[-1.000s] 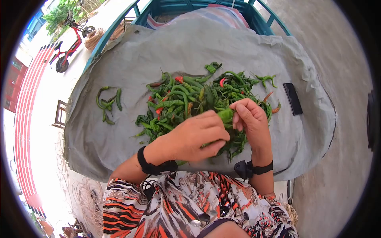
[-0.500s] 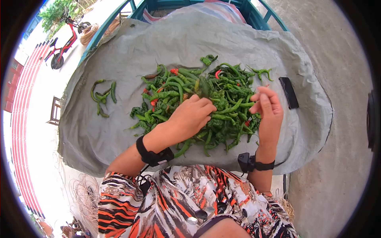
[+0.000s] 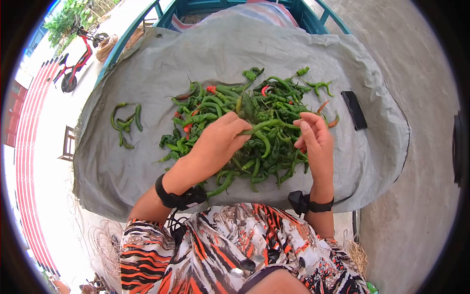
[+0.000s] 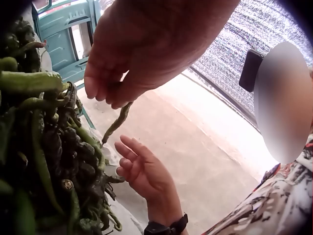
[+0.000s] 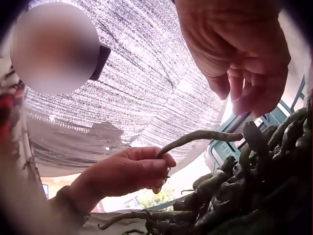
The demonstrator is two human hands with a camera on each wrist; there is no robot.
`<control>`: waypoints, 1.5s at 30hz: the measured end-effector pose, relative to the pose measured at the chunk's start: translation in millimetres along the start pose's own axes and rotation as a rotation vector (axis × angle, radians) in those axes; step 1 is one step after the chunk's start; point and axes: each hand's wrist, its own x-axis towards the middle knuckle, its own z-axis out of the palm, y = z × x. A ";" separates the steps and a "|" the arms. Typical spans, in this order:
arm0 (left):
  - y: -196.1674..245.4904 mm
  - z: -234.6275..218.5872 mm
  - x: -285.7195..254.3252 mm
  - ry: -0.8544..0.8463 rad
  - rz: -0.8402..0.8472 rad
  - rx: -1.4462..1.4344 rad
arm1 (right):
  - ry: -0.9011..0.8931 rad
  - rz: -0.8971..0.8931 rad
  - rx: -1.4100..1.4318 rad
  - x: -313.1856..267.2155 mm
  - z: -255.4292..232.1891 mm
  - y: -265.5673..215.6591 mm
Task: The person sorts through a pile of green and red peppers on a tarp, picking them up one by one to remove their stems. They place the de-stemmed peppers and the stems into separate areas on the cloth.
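In the head view, the left hand [image 3: 213,147] pinches one end of a long green pepper [image 3: 267,125] above a pile of green and red peppers [image 3: 215,105]. The right hand [image 3: 317,147] is near the pepper's other end, its fingers loosely bent. From the right wrist, the left hand [image 5: 124,174] holds the curved pepper [image 5: 200,135] between thumb and fingers, while the right hand [image 5: 239,58] hangs above, apart from it. The left wrist view has the pepper [image 4: 117,122] below the left hand [image 4: 151,54], with the right hand [image 4: 146,174] empty beside its tip.
A few peppers [image 3: 138,117] lie apart on the left of the grey sheet [image 3: 161,63]. A black phone [image 3: 354,110] rests on the right side. Behind the sheet are teal cart rails [image 3: 332,20]; a red scooter [image 3: 81,59] stands at far left.
My left hand has lifted off the pile with a long pepper. The right hand has come inward, and a small green pepper now lies beyond the pile's upper right, where none showed before.
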 end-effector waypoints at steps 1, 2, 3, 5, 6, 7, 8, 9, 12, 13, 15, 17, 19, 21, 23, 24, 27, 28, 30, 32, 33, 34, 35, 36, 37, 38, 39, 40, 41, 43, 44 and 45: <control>1.6 -0.1 -0.7 0.005 -0.002 -0.027 | -0.030 0.061 0.049 -0.1 1.0 -2.0; 3.6 -0.5 -0.8 0.010 -0.005 -0.055 | -0.068 0.076 0.094 -0.5 2.4 -4.8; 5.3 -1.2 -0.5 0.007 -0.027 -0.062 | -0.106 0.091 0.139 -1.1 4.1 -7.6; 8.5 -1.8 -0.1 -0.001 -0.071 -0.076 | -0.197 0.073 0.125 -2.0 4.1 -6.9; 9.7 -1.3 -0.3 0.016 -0.141 -0.205 | -0.250 0.038 0.066 -2.2 3.1 -4.1; 10.8 -0.6 -0.6 0.033 -0.211 -0.333 | -0.303 0.001 0.007 -2.6 2.4 -2.4; 11.7 -0.4 -0.6 0.050 -0.281 -0.461 | -0.327 0.027 0.036 -5.3 3.2 -3.3; 12.6 -1.7 -0.3 0.026 -0.297 -0.524 | -0.326 0.026 0.048 -4.6 3.1 -0.2; 13.7 -3.6 0.2 -0.015 -0.332 -0.695 | -0.326 0.035 0.031 -3.2 3.7 6.7; 13.6 -2.6 -0.1 -0.009 -0.334 -0.741 | -0.326 0.049 -0.008 -5.0 5.3 3.1; 15.2 -2.3 0.9 0.012 -0.334 -0.808 | -0.304 0.055 -0.027 -7.0 6.6 0.1; 19.4 -3.9 4.3 0.048 -0.331 -0.850 | -0.268 0.035 0.006 -5.5 6.3 -0.6; 17.9 3.1 7.2 0.066 -0.276 -0.585 | -0.133 -0.068 0.048 -2.4 1.8 0.5; 8.6 11.4 7.3 0.029 -0.124 -0.275 | -0.004 -0.135 0.070 0.1 -3.5 -0.1; -8.0 23.2 5.1 -0.062 0.127 0.077 | 0.120 -0.168 0.068 2.1 -8.0 -3.3; -8.4 28.2 6.0 -0.071 0.137 0.128 | 0.212 -0.195 0.065 4.7 -8.8 -2.1; -15.4 41.0 6.5 -0.157 0.168 0.312 | 0.267 -0.107 0.004 7.0 -16.9 -4.7; -14.7 40.8 6.7 -0.162 0.143 0.308 | 0.241 -0.090 -0.017 6.5 -18.8 -3.0; -11.0 38.4 8.1 -0.175 0.094 0.297 | 0.192 -0.055 -0.061 3.8 -21.4 1.6; -15.0 38.2 7.0 -0.124 0.127 0.284 | 0.061 -0.005 -0.075 0.5 -19.4 2.8; -16.2 38.0 6.4 -0.099 0.143 0.279 | -0.005 0.021 -0.081 -1.7 -16.1 3.3; -14.8 37.4 6.1 -0.048 0.116 0.177 | -0.036 0.027 -0.074 -5.1 -9.1 -2.1; -11.6 35.3 6.3 0.004 0.090 0.076 | -0.081 0.009 -0.055 -7.2 -3.8 -2.9; -8.1 32.8 6.6 0.056 0.063 -0.024 | -0.128 -0.009 -0.035 -8.8 0.8 -3.2; -4.5 30.8 7.3 0.092 -0.005 -0.184 | -0.175 -0.028 -0.015 -10.6 5.6 -3.5; -0.3 29.2 8.0 0.128 -0.074 -0.345 | -0.226 -0.061 0.031 -12.7 11.1 -3.6; 3.4 27.5 7.8 0.165 -0.143 -0.505 | -0.279 -0.093 -0.029 -13.1 13.8 -1.5; 5.7 24.4 5.5 0.108 -0.255 -0.690 | -0.332 -0.124 -0.090 -13.2 15.9 2.0; 7.2 20.6 4.6 0.086 -0.280 -0.749 | -0.384 -0.157 -0.152 -13.3 18.5 4.3; 8.8 15.3 3.9 0.044 -0.330 -0.869 | -0.407 -0.106 -0.174 -16.3 23.4 1.9; 8.1 16.1 4.3 0.061 -0.350 -0.896 | -0.418 -0.072 -0.182 -16.6 23.7 -2.7; 6.4 18.1 5.1 0.080 -0.371 -0.924 | -0.430 -0.039 -0.190 -16.9 24.0 -5.3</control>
